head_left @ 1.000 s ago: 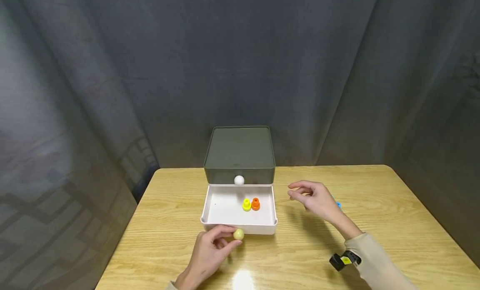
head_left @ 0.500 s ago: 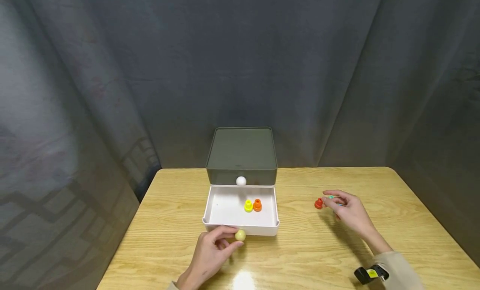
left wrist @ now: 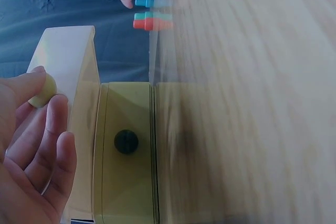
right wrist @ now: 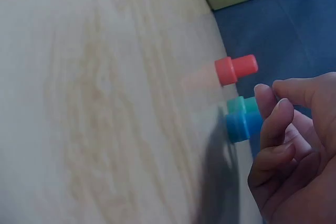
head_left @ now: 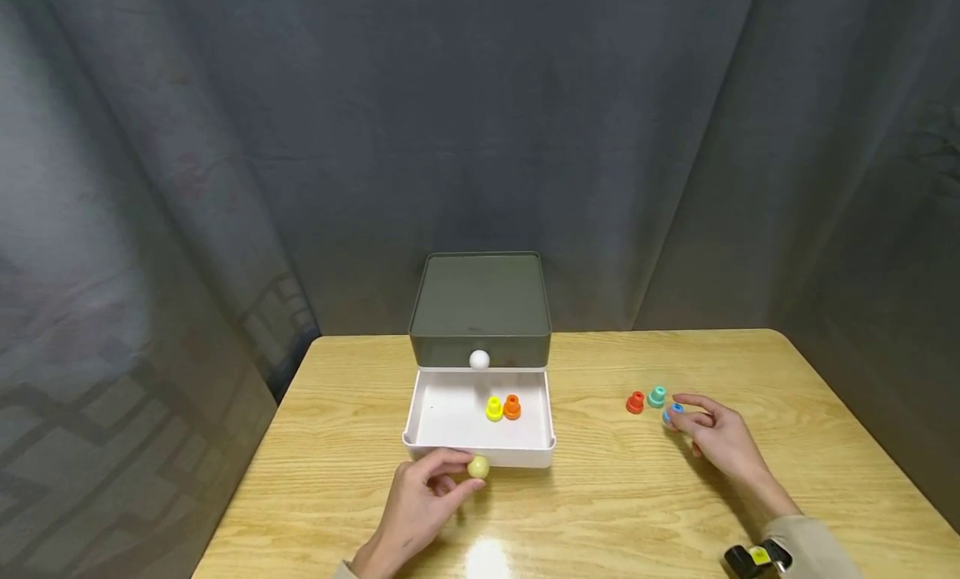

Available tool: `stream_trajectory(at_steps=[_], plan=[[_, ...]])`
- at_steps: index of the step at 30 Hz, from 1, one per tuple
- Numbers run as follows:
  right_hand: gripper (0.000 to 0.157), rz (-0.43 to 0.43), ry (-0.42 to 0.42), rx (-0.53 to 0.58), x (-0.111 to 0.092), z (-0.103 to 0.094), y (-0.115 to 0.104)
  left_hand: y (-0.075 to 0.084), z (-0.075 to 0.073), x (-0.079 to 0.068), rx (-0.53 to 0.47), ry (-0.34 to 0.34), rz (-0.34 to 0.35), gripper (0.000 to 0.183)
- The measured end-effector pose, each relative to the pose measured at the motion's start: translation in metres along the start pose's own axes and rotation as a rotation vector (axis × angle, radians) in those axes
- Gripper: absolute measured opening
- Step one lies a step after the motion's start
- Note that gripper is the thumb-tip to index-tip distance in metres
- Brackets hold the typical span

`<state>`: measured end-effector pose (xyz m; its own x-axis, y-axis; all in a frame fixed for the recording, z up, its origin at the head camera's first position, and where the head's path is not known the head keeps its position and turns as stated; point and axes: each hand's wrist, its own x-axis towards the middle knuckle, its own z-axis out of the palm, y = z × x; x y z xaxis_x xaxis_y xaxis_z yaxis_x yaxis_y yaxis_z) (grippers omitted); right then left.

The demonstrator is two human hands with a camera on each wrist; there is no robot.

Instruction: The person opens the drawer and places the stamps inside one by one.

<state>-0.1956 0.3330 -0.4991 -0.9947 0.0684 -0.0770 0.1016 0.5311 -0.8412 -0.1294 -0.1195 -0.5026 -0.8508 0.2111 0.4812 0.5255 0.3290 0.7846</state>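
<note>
Closing off-centre risked toppling the blue stepped plastic peg [right wrist: 238, 127] that stood on the pale wooden bench [head_left: 592, 504] beside the parted right grip [head_left: 717, 441], while the left grip [head_left: 424, 497] pinched the pale-yellow round knob [head_left: 478, 467].

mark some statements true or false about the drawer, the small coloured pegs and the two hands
1. The left hand pinches a yellowish knob. True.
2. The drawer is shut. False: it stands open.
3. The yellow peg and orange peg sit in the drawer. True.
4. The right hand grips the red peg. False: they are apart; the hand is closer to the blue peg.
5. The teal peg stands on the table. True.
</note>
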Motion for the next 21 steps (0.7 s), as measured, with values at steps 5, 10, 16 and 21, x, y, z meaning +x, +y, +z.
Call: stream_trajectory(at_steps=[5, 10, 16, 21], plan=[[0.061, 0.020, 0.000, 0.017, 0.003, 0.002, 0.010, -0.001, 0.001, 0.000, -0.004, 0.000, 0.008, 0.030], [0.062, 0.044, 0.000, 0.041, 0.004, 0.003, 0.018, -0.002, 0.001, 0.000, -0.007, 0.004, 0.020, 0.032], [0.060, 0.034, 0.017, 0.041, 0.005, 0.005, 0.020, -0.001, 0.000, 0.001, -0.015, 0.003, 0.016, 0.033], [0.061, 0.046, 0.018, 0.035, 0.004, 0.004, 0.020, 0.000, -0.001, 0.000, -0.021, -0.003, 0.000, 0.032]])
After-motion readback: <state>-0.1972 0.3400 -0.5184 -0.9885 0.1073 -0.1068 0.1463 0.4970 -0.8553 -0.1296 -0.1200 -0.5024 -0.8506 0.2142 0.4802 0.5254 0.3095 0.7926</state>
